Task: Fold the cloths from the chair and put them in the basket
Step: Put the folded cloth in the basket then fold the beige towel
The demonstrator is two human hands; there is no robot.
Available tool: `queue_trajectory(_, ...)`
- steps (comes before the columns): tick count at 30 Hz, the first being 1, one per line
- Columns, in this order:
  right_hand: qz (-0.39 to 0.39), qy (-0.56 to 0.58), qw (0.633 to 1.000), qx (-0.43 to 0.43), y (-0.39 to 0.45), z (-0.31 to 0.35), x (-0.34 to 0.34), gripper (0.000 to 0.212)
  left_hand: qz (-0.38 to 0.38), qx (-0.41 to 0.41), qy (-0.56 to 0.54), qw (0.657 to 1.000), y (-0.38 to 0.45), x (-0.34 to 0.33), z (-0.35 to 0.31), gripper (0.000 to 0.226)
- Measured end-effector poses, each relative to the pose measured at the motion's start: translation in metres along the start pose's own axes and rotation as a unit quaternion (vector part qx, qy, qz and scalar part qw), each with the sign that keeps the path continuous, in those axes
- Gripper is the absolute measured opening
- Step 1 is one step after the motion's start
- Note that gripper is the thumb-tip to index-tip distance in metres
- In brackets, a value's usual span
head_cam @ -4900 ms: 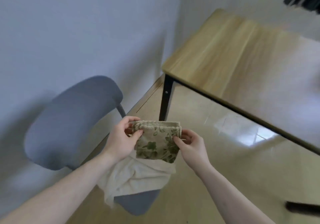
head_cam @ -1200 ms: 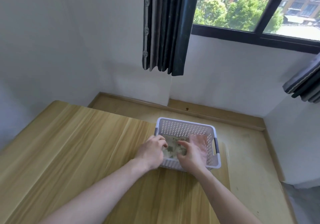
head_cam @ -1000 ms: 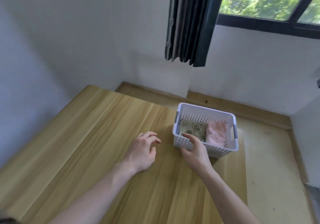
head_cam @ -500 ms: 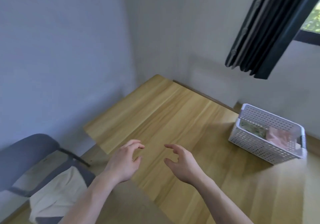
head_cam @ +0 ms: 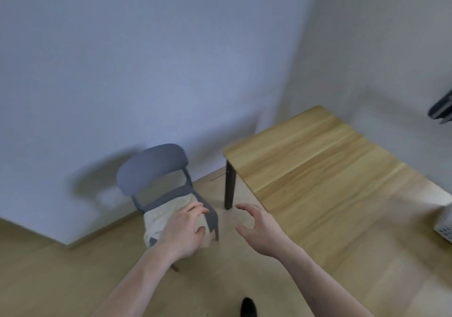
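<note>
Clearly both hands are empty: the left hand [head_cam: 184,233] hovers in front of the chair with fingers loosely spread, the right hand [head_cam: 258,229] is at its 3 o'clock, open in a loose claw, holding nothing.

What could go wrong, as I judge it: the crumpled cream-white cloth [head_cam: 166,215] hangs over the front edge of the seat of the grey-blue moulded chair [head_cam: 151,167], so a one-handed snatch at a loose fold could drag the rest off onto the pale wooden floor [head_cam: 61,280]. The picture is blurred, so how close the left hand is to the cloth I cannot tell.

The cloth looks soft, rumpled and unfolded, bunched on the seat, its edges hidden. The white perforated plastic basket [head_cam: 445,228] shows only as a corner at 3 o'clock, on the light wooden desk [head_cam: 330,170], well apart from the chair.
</note>
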State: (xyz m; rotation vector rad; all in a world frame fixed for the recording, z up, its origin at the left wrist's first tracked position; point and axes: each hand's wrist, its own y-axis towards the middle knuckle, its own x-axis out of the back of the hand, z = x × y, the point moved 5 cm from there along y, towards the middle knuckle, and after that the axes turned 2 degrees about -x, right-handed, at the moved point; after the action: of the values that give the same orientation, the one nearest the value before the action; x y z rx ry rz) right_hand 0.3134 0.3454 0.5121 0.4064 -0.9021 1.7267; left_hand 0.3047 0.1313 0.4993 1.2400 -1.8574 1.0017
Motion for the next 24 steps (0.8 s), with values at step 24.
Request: queue_trajectory(24,0.095,-0.006,0.995,0.031,0.197,0.188,-0.183,0.056,0.008,0.114,0.009,0.993,0.026,0.112,0.27,0.05)
